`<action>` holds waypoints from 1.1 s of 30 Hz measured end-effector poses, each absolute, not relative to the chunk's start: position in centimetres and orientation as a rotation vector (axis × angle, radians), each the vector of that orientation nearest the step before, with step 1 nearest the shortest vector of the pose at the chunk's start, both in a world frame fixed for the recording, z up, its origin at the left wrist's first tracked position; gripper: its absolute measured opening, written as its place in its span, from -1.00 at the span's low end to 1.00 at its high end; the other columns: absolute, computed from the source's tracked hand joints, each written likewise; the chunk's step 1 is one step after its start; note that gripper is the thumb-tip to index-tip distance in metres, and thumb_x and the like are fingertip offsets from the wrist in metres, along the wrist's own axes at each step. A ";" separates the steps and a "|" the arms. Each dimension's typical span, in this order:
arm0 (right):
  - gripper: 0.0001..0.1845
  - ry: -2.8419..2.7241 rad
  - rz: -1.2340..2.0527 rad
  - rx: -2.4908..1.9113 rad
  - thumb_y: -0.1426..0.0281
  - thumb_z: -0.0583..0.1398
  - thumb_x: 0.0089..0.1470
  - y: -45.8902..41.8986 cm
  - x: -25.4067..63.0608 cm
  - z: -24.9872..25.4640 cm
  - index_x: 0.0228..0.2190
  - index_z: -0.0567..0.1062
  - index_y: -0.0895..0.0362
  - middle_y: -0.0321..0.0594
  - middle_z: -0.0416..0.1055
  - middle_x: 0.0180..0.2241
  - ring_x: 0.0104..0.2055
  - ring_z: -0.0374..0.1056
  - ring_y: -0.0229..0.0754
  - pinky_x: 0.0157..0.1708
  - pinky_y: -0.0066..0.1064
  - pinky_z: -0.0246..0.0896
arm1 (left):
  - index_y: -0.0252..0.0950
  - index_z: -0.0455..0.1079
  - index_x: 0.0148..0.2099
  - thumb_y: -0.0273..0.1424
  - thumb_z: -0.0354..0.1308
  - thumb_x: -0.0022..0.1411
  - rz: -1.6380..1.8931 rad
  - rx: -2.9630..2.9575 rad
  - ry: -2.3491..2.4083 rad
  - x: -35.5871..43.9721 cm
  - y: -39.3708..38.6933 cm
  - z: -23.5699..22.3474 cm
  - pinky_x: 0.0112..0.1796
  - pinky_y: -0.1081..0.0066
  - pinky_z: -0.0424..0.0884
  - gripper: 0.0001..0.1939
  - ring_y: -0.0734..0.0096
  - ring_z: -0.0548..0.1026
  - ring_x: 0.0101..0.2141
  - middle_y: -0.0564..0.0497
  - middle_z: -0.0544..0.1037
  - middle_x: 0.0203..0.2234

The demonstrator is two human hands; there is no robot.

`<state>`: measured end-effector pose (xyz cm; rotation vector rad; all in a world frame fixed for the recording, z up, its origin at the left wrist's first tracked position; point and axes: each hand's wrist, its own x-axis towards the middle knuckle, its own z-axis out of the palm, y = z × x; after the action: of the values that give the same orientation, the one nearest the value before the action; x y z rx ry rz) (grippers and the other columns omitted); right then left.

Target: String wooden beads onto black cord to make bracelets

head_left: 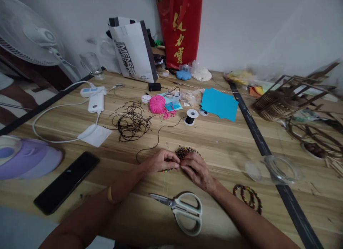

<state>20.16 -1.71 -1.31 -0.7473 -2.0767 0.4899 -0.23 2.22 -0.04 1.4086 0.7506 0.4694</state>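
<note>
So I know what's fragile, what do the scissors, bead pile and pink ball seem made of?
Scissors: metallic grey blades, probably steel; pale, smooth handles, likely plastic.
Bead pile: rounded, multicoloured; finish too small to read, possibly wood or plastic.
Pink ball: matte, wound strands, likely yarn.

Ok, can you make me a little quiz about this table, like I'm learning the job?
1. True or false: the scissors lie nearer the person than the white spool.

2. What colour is the cord wound on that spool?
a) pink
b) black
c) blue

3. Fill in the missing word: the left hand and right hand are close together by many small, colourful ____.

Key: 1. True. 2. b. 3. beads.
</note>
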 end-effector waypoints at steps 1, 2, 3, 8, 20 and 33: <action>-0.89 -2.082 0.487 -0.748 0.46 0.14 0.20 -1.7 20.2 -1.4 -0.22 0.45 0.10 -0.15 0.41 -0.33 -0.27 0.33 -0.15 -0.26 -0.27 0.29 | -0.42 0.49 -0.34 -0.30 0.28 -0.01 0.482 1.397 0.760 -0.2 2.3 -0.1 -0.45 0.56 0.28 -0.75 0.54 0.40 -0.51 0.00 0.56 -0.53; -0.89 -2.090 0.486 -0.749 0.46 0.14 0.20 -1.6 20.2 -1.5 -0.22 0.45 0.10 -0.15 0.41 -0.33 -0.27 0.33 -0.15 -0.25 -0.27 0.29 | -0.42 0.49 -0.37 -0.30 0.30 -0.04 0.498 1.384 0.776 -0.1 2.3 -0.2 -0.45 0.56 0.29 -0.75 0.54 0.39 -0.53 0.01 0.54 -0.56; -0.89 -2.095 0.483 -0.750 0.46 0.14 0.20 -1.6 20.2 -1.6 -0.23 0.45 0.10 -0.15 0.42 -0.33 -0.26 0.33 -0.15 -0.25 -0.27 0.29 | -0.42 0.49 -0.39 -0.29 0.31 -0.06 0.513 1.371 0.793 -0.1 2.4 -0.3 -0.46 0.56 0.29 -0.74 0.54 0.39 -0.53 0.02 0.53 -0.58; -0.92 -2.098 0.477 -0.765 0.44 0.14 0.20 -1.4 20.2 -2.0 -0.26 0.45 0.10 -0.17 0.44 -0.35 -0.27 0.34 -0.16 -0.23 -0.29 0.30 | -0.41 0.48 -0.45 -0.28 0.37 -0.16 0.527 1.342 0.821 0.1 2.5 -0.5 -0.46 0.55 0.27 -0.72 0.54 0.36 -0.54 0.05 0.50 -0.61; -0.84 -1.940 0.484 -0.907 0.49 0.09 0.20 -1.5 20.1 -1.1 -0.19 0.43 0.09 -0.12 0.41 -0.30 -0.20 0.32 -0.11 -0.21 -0.23 0.30 | -0.41 0.49 -0.44 -0.35 0.28 -0.02 0.649 1.535 0.874 -0.8 3.0 -0.3 -0.36 0.51 0.32 -0.81 0.47 0.42 -0.43 -0.03 0.51 -0.49; -0.78 -2.352 0.255 -0.927 0.43 0.13 0.21 -1.2 19.3 -1.2 -0.12 0.48 0.05 -0.11 0.37 -0.17 -0.06 0.20 -0.02 -0.07 -0.09 0.16 | -0.42 0.49 -0.40 -0.38 0.25 0.00 0.669 1.546 0.955 -1.1 3.5 -1.3 -0.40 0.52 0.31 -0.83 0.48 0.42 -0.47 -0.01 0.53 -0.52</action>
<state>19.34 -1.20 -1.23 -0.9271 -2.3516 0.2553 -1.06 3.50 -1.27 1.5464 0.9550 0.6689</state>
